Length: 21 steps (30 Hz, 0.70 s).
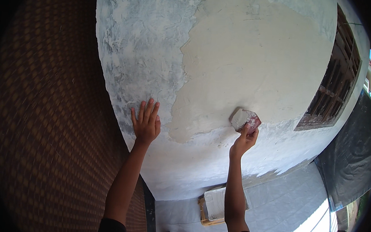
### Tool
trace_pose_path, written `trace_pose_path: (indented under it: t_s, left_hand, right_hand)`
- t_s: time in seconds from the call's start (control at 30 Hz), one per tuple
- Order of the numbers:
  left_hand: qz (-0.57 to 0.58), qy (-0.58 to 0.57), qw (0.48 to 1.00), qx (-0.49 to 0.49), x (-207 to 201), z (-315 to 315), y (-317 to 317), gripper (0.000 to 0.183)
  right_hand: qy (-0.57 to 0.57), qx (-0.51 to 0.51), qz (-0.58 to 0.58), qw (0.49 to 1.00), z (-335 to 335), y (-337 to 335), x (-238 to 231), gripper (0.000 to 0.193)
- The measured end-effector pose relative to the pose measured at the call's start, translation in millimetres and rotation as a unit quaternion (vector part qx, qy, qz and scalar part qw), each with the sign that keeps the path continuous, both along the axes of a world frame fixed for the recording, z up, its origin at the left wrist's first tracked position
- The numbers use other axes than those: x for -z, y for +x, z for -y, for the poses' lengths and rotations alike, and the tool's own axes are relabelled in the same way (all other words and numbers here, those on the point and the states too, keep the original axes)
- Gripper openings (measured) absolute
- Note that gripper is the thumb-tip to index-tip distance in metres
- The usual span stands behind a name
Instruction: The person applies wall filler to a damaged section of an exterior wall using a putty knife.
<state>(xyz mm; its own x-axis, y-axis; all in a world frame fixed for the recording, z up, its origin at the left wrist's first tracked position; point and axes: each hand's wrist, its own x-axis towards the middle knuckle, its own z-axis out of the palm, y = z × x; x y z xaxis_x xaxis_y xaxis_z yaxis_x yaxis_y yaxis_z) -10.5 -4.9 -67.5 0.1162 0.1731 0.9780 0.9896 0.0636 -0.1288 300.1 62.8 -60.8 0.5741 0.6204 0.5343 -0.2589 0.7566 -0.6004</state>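
Note:
A plastered wall [248,56] fills the middle of the view, with a smooth cream area and rougher grey-white plaster to its left and below. My left hand [147,123] lies on the grey-white part, fingers spread, holding nothing. In my right hand [245,141] is a flat, angular block [244,118], dark red and smeared with pale plaster. Fingers and thumb grip its lower right edge, and it is at the wall's surface near the bottom of the cream area. I cannot tell its exact kind or whether its hidden face touches the wall.
A brown woven-pattern surface [54,108] runs along the left, beside the wall's edge. At right is a barred wooden window [334,84], with a dark sheet [348,155] beyond it. Below, a white plaster-marked tray or tub [215,204] stands on a pale ground sheet [273,206].

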Motion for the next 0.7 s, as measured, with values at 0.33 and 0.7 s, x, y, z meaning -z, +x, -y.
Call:
trace_pose_path:
  t_s: [0.33,0.7]
  left_hand:
    - [0.005,0.002,1.0,0.006,1,-4,1,0.043]
    - [0.001,0.006,1.0,0.003,2,-3,2,0.043]
  right_hand:
    - [0.154,0.006,0.561,0.813,35,-72,56,0.018]
    - [-0.006,0.0,0.029,1.0,-12,22,-10,0.02]
